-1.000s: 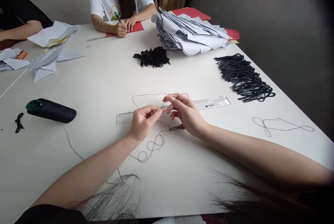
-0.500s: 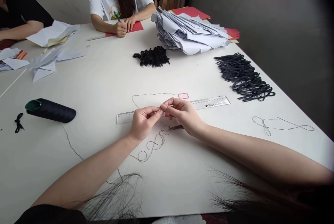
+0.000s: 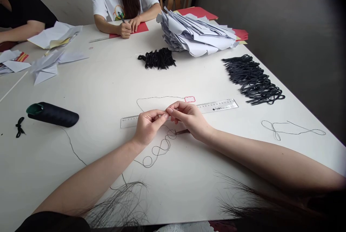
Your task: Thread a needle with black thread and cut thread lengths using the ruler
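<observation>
My left hand (image 3: 148,125) and my right hand (image 3: 190,118) meet at the fingertips above the table, both closed in a pinch. Between them is black thread (image 3: 160,149), though the pinched bit is too small to see clearly. Loose loops of it lie below my hands, and another length curves behind them toward a small pink rectangle (image 3: 190,99) on the table. Under my hands lies a clear ruler (image 3: 221,106), its middle hidden. A dark pointed tool (image 3: 183,132) shows partly beneath my right hand. Left of my hands, a black thread spool (image 3: 54,114) rests on its side.
A small black knotted bundle (image 3: 20,127) lies by the spool. Farther off are black cord bundles (image 3: 158,58), looped dark cords (image 3: 254,79) and a paper stack (image 3: 194,34). Loose thread (image 3: 293,131) lies at right. Across the table a person (image 3: 124,5) holds a pen over red paper.
My hands keep the same pinch in almost the same place. The person in black at the far left has shifted slightly.
</observation>
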The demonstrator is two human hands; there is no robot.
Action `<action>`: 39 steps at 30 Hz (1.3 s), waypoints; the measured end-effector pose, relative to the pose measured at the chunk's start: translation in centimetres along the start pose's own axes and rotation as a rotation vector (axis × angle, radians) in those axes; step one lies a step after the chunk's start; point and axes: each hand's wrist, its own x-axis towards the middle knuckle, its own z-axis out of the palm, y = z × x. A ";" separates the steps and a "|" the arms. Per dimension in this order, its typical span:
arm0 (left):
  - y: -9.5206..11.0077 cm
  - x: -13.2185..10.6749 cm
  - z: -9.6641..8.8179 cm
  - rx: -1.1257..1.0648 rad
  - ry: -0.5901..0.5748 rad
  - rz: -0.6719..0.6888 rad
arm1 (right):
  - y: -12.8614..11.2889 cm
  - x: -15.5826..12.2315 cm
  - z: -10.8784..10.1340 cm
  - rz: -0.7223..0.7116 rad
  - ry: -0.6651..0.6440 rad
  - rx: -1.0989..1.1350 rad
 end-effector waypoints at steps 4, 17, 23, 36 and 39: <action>-0.1 0.0 0.0 -0.005 -0.007 -0.001 | 0.1 0.1 -0.2 -0.025 -0.002 0.005; 0.4 -0.1 0.0 0.028 0.003 -0.051 | -0.2 0.2 -0.5 -0.073 0.020 -0.032; 0.5 -0.1 -0.1 -0.117 -0.028 -0.137 | -0.9 0.4 -0.5 -0.019 -0.016 0.246; 3.4 0.7 -1.5 -0.205 -0.224 -0.415 | -6.4 4.4 -6.2 -0.253 0.463 0.358; 4.2 0.7 -1.8 -0.219 -0.327 -0.518 | -7.9 4.8 -8.2 -0.300 0.571 0.394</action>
